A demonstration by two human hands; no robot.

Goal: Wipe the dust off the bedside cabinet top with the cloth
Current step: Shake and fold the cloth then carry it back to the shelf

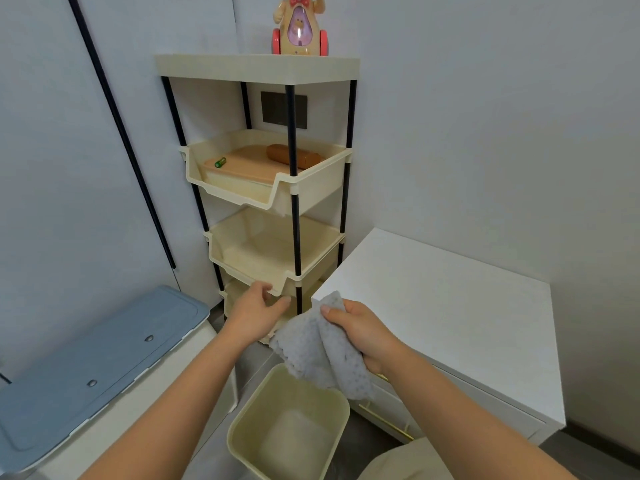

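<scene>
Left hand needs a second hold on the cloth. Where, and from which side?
Probably the cloth by its free scalloped left edge, coming from the left: it hangs loose there, while the right hand grips the upper right.
</scene>
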